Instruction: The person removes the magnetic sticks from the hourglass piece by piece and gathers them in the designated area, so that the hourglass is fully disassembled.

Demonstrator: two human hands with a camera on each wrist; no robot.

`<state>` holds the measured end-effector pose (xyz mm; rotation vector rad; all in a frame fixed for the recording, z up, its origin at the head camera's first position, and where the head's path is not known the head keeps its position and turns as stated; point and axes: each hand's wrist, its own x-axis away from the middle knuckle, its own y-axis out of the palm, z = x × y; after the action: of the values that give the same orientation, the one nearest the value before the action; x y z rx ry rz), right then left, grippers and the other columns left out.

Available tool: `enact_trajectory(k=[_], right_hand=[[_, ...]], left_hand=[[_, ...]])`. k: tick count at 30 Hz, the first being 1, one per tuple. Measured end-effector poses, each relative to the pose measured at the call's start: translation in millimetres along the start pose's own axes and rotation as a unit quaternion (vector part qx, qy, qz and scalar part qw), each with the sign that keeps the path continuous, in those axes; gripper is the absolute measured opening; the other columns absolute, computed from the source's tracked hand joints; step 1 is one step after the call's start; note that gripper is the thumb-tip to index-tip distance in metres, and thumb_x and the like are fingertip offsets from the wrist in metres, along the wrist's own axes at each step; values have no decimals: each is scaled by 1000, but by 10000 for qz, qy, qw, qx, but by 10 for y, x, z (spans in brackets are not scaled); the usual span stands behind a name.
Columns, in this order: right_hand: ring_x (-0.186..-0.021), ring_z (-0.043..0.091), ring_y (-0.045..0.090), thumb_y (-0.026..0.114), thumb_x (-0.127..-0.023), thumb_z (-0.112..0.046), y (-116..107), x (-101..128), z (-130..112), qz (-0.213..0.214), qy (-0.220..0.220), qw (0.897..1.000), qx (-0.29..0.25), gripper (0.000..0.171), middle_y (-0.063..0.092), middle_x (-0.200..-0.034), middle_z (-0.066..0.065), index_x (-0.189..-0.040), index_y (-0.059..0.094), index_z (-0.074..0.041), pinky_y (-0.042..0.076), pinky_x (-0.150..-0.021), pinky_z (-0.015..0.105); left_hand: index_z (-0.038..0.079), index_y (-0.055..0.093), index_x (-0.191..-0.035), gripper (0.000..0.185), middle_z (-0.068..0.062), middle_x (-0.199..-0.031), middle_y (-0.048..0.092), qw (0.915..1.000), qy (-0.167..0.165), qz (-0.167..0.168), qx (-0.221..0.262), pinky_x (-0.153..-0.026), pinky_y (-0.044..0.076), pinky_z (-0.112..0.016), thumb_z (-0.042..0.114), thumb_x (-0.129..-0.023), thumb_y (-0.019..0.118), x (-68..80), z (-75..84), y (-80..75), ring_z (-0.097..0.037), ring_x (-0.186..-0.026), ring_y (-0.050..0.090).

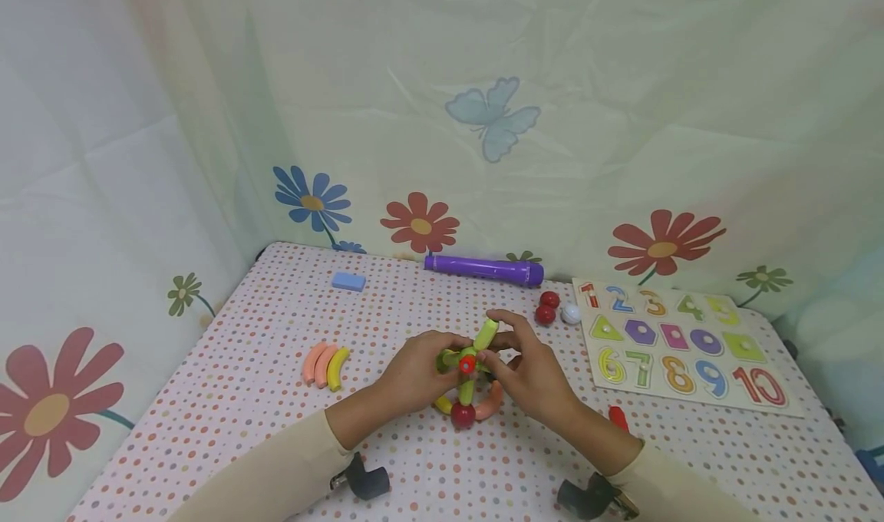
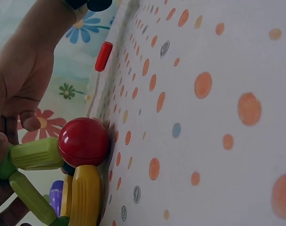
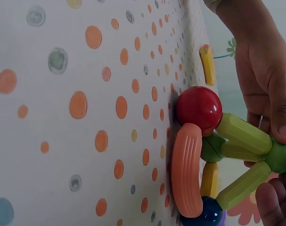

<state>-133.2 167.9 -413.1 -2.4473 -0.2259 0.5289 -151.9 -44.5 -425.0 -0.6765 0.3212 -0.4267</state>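
My left hand (image 1: 419, 368) pinches the green hub (image 3: 277, 159) of a stick-and-ball model (image 1: 467, 391), and my right hand (image 1: 532, 372) is clamped on it around its raised green stick (image 1: 486, 332). I see the model standing on the counter (image 1: 228, 399), its red ball (image 1: 463, 416) on my side. Left of the model lie three curved sticks (image 1: 321, 365); behind it, a purple tube (image 1: 476, 267); behind and right, two red balls (image 1: 545, 315) beside a white ball (image 1: 570, 314); farther right of it, a number board (image 1: 656, 361).

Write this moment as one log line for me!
left hand: grips stick toy; right hand: grips stick toy; red ball: at toy's base; purple tube: lying behind toy
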Motion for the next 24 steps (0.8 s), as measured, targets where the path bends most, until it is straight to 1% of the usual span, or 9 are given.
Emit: enact_trajectory(k=[3, 11, 19, 24], right_hand=[[-56, 10, 57, 76, -92, -4, 4, -7, -7, 17, 30, 10000, -15, 64, 74, -100, 4, -146, 42, -16, 52, -53, 26], [-59, 17, 58, 75, -92, -2, 8, -11, -9, 91, -54, 9998, 165, 64, 68, -94, 3, -146, 44, -15, 52, -54, 25], [-66, 16, 58, 77, -88, -2, -98, 8, 41, 236, 121, 9991, 342, 67, 65, -91, 1, -146, 45, -15, 54, -59, 25], [-72, 17, 58, 81, -86, -4, -190, 38, 92, 205, 343, 9983, 418, 69, 66, -90, -1, -145, 47, -15, 52, -60, 25]], left_hand=[[12, 68, -129, 38, 4, -126, 68, 10000, 3, 11, 27, -103, 49, -40, 22, -93, 78, 0, 1, -3, -16, -119, 60], [12, 69, -128, 38, 4, -125, 68, 10000, -3, 22, 72, -103, 49, -40, 22, -93, 78, -2, 7, -2, -16, -118, 60], [14, 70, -127, 37, 6, -121, 68, 9998, -133, -42, 138, -102, 49, -39, 23, -93, 79, -9, 16, -1, -14, -115, 60], [16, 70, -127, 36, 6, -120, 68, 9996, -229, -58, 130, -102, 49, -40, 23, -93, 79, -6, 14, 4, -14, -115, 60]])
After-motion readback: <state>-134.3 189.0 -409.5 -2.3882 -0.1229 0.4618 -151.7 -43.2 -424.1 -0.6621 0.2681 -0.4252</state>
